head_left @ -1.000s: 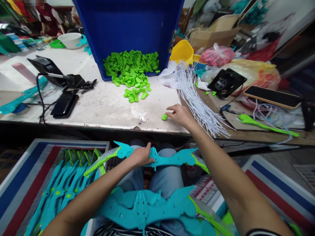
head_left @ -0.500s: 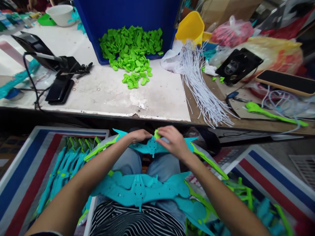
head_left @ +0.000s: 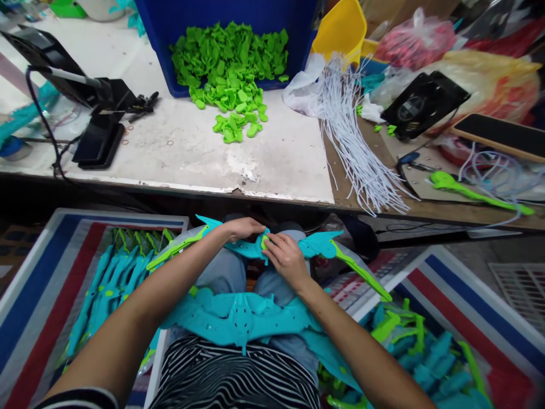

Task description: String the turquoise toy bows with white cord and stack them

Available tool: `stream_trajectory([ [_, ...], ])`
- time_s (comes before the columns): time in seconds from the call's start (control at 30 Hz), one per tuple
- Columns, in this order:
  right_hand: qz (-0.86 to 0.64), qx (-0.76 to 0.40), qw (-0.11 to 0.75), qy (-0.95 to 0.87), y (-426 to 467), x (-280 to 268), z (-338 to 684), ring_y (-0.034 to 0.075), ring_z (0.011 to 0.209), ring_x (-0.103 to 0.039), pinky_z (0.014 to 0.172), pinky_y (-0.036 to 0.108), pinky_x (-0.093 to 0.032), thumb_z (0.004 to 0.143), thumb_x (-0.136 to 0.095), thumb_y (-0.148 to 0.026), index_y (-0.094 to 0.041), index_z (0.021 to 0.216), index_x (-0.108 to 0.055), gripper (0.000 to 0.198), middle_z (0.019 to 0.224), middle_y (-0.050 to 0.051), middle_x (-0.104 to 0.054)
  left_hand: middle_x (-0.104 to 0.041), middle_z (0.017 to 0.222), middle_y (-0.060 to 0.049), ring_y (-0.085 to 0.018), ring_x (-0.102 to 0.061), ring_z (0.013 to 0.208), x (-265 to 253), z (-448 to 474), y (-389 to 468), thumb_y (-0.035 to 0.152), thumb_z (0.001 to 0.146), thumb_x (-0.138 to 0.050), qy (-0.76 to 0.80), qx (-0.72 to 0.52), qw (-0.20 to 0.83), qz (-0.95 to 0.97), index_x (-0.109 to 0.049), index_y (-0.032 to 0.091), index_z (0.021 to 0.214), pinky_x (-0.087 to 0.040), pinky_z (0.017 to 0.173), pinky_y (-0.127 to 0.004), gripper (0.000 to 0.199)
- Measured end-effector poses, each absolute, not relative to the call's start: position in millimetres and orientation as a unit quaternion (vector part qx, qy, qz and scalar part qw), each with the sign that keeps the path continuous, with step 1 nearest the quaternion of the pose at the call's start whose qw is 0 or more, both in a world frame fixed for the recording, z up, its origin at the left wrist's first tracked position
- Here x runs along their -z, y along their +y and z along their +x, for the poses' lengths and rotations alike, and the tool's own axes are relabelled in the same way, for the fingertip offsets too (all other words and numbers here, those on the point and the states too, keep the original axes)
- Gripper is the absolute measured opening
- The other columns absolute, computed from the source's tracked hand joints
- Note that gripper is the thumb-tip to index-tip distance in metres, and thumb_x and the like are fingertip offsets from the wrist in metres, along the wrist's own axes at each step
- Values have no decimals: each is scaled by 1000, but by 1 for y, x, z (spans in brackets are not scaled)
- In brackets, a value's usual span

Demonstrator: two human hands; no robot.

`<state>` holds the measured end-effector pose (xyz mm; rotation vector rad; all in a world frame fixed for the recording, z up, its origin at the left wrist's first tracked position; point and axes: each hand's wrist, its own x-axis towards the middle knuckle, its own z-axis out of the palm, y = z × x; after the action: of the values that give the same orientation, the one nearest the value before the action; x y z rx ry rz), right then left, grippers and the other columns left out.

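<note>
Above my knees I have a turquoise plastic wing-shaped part (head_left: pixel 319 244) with lime-green arms at both ends. My left hand (head_left: pixel 244 228) is closed on its middle section, fingertips at the upper edge. With closed fingers, my right hand (head_left: pixel 287 258) presses a small lime-green plastic piece (head_left: pixel 264 241) against the centre of that part. The fingers partly cover the piece, so how it sits is hidden. Across my lap, nearer my body, rest more turquoise wing parts (head_left: pixel 242 321), the top one showing a slotted centre.
On the table (head_left: pixel 183 162), small green pieces (head_left: pixel 230 79) spill from a tipped blue bin (head_left: pixel 225 14). White cords (head_left: pixel 353 136), a black fan (head_left: pixel 426 105) and a phone (head_left: pixel 502 136) lie right. Striped-lined boxes with similar parts (head_left: pixel 102 295) flank my legs.
My right hand has moved slightly down and left, bringing the small green piece from beside the turquoise centre onto its face. My left hand keeps its hold. The head view has shifted slightly.
</note>
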<state>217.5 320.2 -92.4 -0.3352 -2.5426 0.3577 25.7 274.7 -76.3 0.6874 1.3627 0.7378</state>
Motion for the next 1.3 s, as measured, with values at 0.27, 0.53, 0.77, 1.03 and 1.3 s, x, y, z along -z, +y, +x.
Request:
stream_trajectory([
  [0.27,-235,-273,258,-897,311,97,214,25,100,-59,88,43,-50,89,-58,-33,-22,102,-68,20,112,8,-68,-42,56,6,-7,-32,54,76,28,272,56,61,-71,602,-310,629,382,-61,12,72,-24,50,-22,47],
  [0.53,-377,-346,60,-857,331,90,205,27,97,-65,81,40,-50,66,-79,-35,-25,123,-55,62,100,6,-71,-48,57,5,-8,-39,55,74,37,270,41,67,-65,639,-309,575,408,-65,11,77,-30,50,-20,32],
  [0.77,-355,-314,69,-878,336,94,204,24,77,-67,64,34,-51,66,-78,-36,-25,115,-59,54,88,3,-72,-53,60,3,-12,-47,61,71,39,273,31,72,-60,688,-264,496,460,-69,9,82,-38,55,-21,25],
  [1.03,-172,-184,184,-950,371,37,176,23,87,-63,76,34,-51,90,-53,-30,-23,101,-67,20,92,7,-69,-57,124,-16,-26,-52,117,66,64,240,22,83,-56,717,-289,236,589,-57,13,118,-42,100,-40,37],
  [1.3,-204,5,131,-970,475,-17,23,30,122,-41,88,43,-42,91,-38,-8,-16,121,-59,37,138,10,-50,-40,144,-19,-32,-39,133,86,79,216,17,89,-48,644,-105,73,754,-41,21,137,-49,91,-43,48],
])
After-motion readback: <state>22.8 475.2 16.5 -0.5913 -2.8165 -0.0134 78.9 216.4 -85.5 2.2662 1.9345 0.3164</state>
